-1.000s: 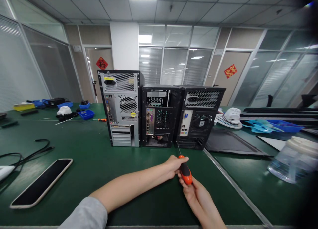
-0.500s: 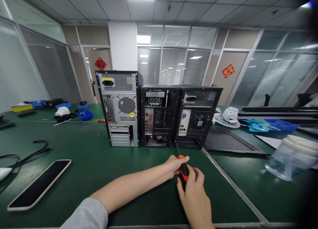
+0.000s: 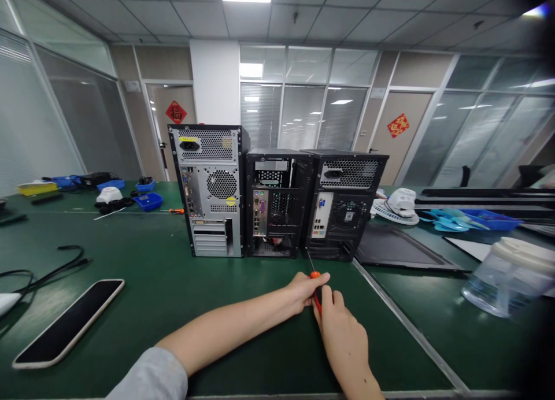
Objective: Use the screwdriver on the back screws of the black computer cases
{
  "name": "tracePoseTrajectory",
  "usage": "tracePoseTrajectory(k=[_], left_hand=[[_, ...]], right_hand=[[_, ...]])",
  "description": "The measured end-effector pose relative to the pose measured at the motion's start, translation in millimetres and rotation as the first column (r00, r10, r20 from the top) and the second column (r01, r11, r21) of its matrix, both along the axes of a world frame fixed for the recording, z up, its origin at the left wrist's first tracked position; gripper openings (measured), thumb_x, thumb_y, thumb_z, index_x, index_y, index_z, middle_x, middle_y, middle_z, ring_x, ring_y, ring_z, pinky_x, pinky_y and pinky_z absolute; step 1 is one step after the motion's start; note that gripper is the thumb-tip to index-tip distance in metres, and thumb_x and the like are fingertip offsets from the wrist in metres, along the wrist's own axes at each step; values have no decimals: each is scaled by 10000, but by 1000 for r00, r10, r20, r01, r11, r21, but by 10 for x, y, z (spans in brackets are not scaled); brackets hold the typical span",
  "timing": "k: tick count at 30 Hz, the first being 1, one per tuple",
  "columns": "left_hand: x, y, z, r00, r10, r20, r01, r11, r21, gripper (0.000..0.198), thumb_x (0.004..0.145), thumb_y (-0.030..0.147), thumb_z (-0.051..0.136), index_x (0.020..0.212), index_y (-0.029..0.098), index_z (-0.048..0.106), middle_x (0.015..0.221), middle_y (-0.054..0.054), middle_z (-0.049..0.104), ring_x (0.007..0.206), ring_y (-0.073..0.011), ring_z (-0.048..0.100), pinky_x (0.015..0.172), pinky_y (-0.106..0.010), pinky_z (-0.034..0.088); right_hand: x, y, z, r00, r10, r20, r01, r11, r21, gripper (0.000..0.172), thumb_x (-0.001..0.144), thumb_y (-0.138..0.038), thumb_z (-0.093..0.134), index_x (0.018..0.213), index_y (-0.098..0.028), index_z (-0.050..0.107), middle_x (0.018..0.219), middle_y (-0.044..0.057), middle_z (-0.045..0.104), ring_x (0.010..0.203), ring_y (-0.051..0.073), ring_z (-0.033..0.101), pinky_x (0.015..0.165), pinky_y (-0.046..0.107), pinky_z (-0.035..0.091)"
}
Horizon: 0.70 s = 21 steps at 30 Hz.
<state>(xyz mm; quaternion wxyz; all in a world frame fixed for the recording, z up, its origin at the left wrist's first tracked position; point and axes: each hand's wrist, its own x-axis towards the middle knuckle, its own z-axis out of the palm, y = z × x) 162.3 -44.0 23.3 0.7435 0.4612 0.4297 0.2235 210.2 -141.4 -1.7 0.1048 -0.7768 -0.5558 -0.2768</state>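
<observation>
An orange and black screwdriver (image 3: 316, 274) points away from me, its thin shaft reaching the lower left corner of the right computer case (image 3: 347, 215). My left hand (image 3: 303, 290) grips the front of the handle, thumb laid along it. Around the rear of the handle, my right hand (image 3: 342, 330) is closed, hiding most of that end. Left of this case stand a black middle computer case (image 3: 284, 212) and a taller silver-backed computer case (image 3: 217, 183), all with their rear panels toward me. Whether the tip sits in a screw is too small to tell.
A phone (image 3: 69, 325) and black cables (image 3: 65, 267) lie on the green table at left. At right are a clear plastic jug (image 3: 503, 281), a dark flat panel (image 3: 403, 250) and blue fan blades (image 3: 448, 219). Blue trays (image 3: 148, 201) stand at back left.
My right hand has closed from a loose, spread pose onto the rear of the screwdriver handle. The left hand and the computer cases stay where they were.
</observation>
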Motion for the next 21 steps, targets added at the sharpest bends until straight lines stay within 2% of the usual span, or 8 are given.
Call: tracePoseTrajectory(k=[3,8,14,21], left_hand=[[-4,1,11,1000,-4,1,4,1000,-15,406,701,458,757,620,130,531,571,20,564,504,-63,484,520,-197,357],[-9,7,34,1000,-20,3,20,999,-27,358,781,376,703,606,149,489,501,62,476,460,-52,412,515,-192,339],[-7,12,1,999,-36,8,36,999,-22,376,784,410,688,609,158,470,497,68,452,457,-57,401,523,-197,347],[-7,-1,7,999,-47,18,48,998,-39,382,825,414,638,601,167,453,512,54,451,478,-67,420,551,-209,366]], right_hand=[[19,7,19,1000,12,7,-12,1000,24,193,920,-243,376,984,-178,547,735,13,579,510,97,584,403,220,255],[49,33,16,1000,13,-4,-13,998,69,222,925,-315,393,917,-169,559,680,13,587,479,106,574,406,227,231],[56,37,27,1000,6,26,-9,992,123,260,916,-364,418,800,-160,531,606,12,578,457,131,578,403,237,223],[39,29,128,993,-62,-97,68,996,56,328,924,-397,364,732,-170,503,586,45,617,455,158,606,400,237,240]])
